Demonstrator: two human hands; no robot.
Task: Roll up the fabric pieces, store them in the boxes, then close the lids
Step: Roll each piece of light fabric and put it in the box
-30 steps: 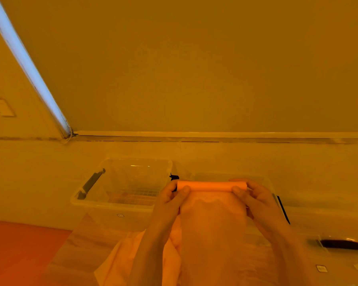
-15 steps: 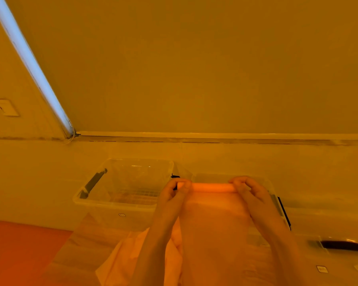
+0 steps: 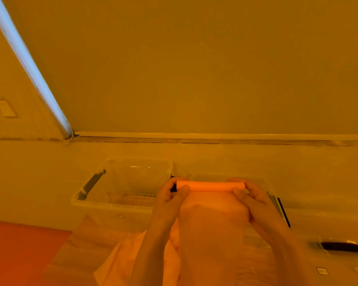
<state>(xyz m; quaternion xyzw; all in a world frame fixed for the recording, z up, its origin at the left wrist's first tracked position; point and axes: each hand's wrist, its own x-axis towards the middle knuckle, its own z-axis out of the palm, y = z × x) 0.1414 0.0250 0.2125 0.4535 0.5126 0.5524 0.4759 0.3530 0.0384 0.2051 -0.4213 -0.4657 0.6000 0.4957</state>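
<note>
I hold a pale orange fabric piece up in front of me, its top edge wound into a tight roll. My left hand pinches the roll's left end and my right hand pinches its right end. The unrolled part hangs down between my forearms. Behind the roll stand two clear plastic boxes without lids: one at the left with a dark handle clip, the other mostly hidden by my hands and the fabric. More loose fabric lies heaped below my left arm.
A clear lid with a dark handle clip lies at the lower right. The boxes sit on a wooden surface against a pale wall. An orange-red floor area is at the lower left. A bright light strip runs diagonally at upper left.
My fingers have kept turning the fabric's top edge, and the roll looks slightly thicker. Both hands stay at about the same height in front of the boxes.
</note>
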